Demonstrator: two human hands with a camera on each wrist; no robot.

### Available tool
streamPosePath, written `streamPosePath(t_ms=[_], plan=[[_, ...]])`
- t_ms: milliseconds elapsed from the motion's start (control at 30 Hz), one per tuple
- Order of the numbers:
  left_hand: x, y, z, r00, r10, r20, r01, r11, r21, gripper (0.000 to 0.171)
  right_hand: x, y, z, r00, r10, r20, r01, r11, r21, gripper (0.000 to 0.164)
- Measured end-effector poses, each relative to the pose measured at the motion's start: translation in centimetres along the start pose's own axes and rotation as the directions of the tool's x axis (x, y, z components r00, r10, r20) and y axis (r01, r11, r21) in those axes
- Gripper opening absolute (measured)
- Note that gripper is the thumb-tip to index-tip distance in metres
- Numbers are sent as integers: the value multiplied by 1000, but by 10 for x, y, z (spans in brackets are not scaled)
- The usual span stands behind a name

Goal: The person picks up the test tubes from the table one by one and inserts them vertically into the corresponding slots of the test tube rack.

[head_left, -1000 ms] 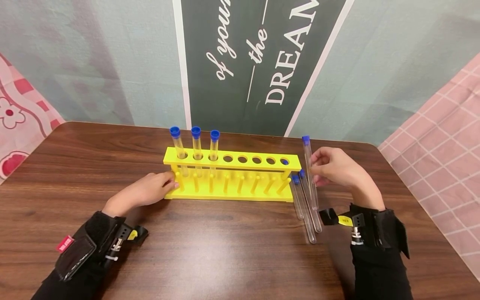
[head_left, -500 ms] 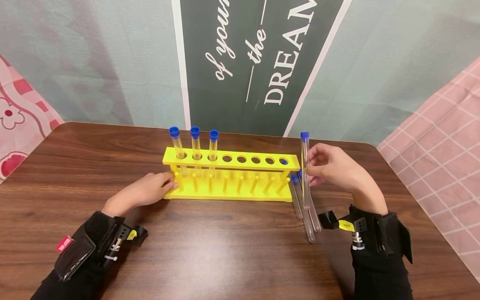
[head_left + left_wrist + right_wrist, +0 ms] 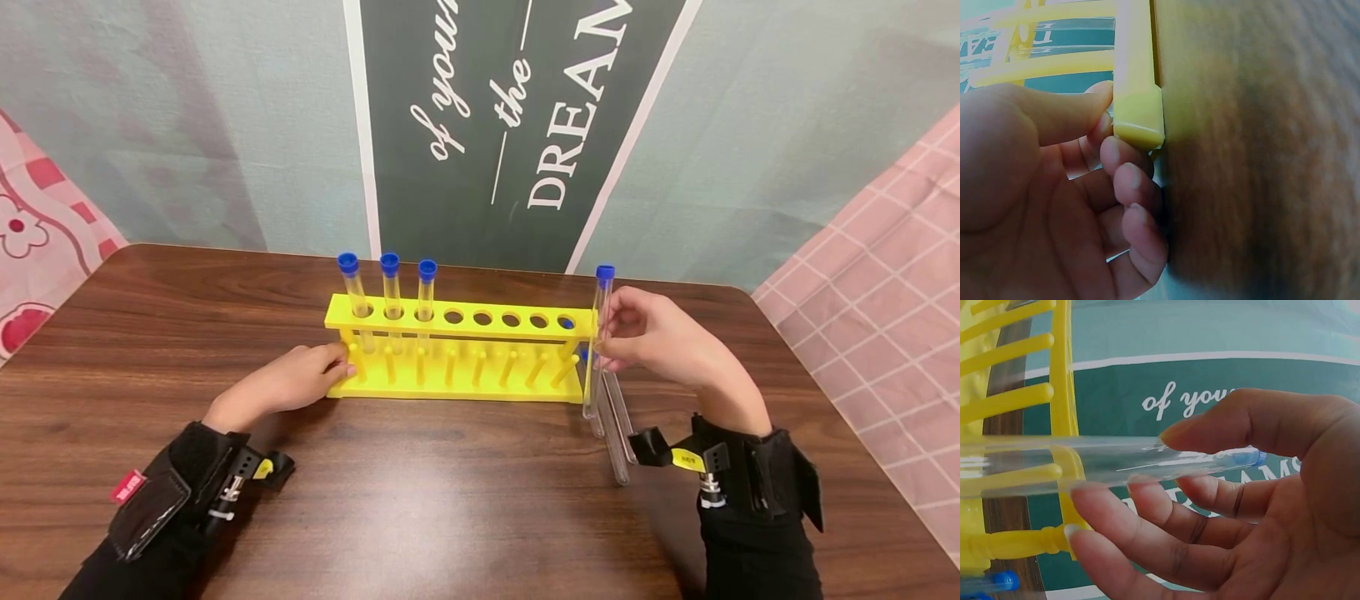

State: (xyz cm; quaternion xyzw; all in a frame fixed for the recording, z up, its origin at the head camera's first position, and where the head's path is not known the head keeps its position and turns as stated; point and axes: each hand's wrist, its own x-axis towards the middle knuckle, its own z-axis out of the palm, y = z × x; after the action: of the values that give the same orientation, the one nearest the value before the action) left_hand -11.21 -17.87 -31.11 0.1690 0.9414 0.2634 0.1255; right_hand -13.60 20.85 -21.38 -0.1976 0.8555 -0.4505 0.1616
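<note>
The yellow test tube rack (image 3: 457, 392) stands lengthwise across the table. My left hand (image 3: 288, 379) grips the left end of its base; in the left wrist view, the thumb and fingers meet around the rack's base end (image 3: 1139, 115). Three clear tubes with blue caps (image 3: 389, 265) stand in the leftmost holes. Near the rack's right end, my right hand (image 3: 660, 337) pinches another clear test tube (image 3: 602, 304), upright with its blue cap on top. The right wrist view shows the thumb and fingertips on this tube's wall (image 3: 1116, 464).
Several capped test tubes (image 3: 617, 454) lie on the brown wooden table (image 3: 420, 500), beside the rack's right end and partly hidden by the held tube. Something blue shows through the rightmost hole. A printed cloth (image 3: 225, 125) hangs behind the table.
My right hand has carried its test tube left to the rack's right end, and the tube has gone from slanted to nearly upright. My left hand stays on the rack.
</note>
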Motion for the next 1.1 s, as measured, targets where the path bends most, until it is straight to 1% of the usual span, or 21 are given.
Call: streamPosePath(t_ms=[133,267,367,633,967,1100], plan=[[0,0,0,1000,-2,2,2,1000,0,22,0,-3,3,999,-31,24,31,1000,-4,20],[0,0,0,1000,5,-3,-5,1000,3,23,0,-5,7,995,-86,55,87,996,-11,20],[0,0,0,1000,11,-5,-11,1000,4,24,0,-7,10,992,-104,66,106,994,-32,19],[0,-1,0,1000,10,-4,-10,1000,4,23,3,-10,22,992,-95,81,103,990,-96,18],[-1,0,-1,1000,12,-3,-12,1000,-1,23,5,-14,33,986,-142,90,150,985,-89,18],[-2,0,-1,1000,11,-4,-11,1000,-3,23,4,-15,35,985,-143,92,152,983,-105,18]])
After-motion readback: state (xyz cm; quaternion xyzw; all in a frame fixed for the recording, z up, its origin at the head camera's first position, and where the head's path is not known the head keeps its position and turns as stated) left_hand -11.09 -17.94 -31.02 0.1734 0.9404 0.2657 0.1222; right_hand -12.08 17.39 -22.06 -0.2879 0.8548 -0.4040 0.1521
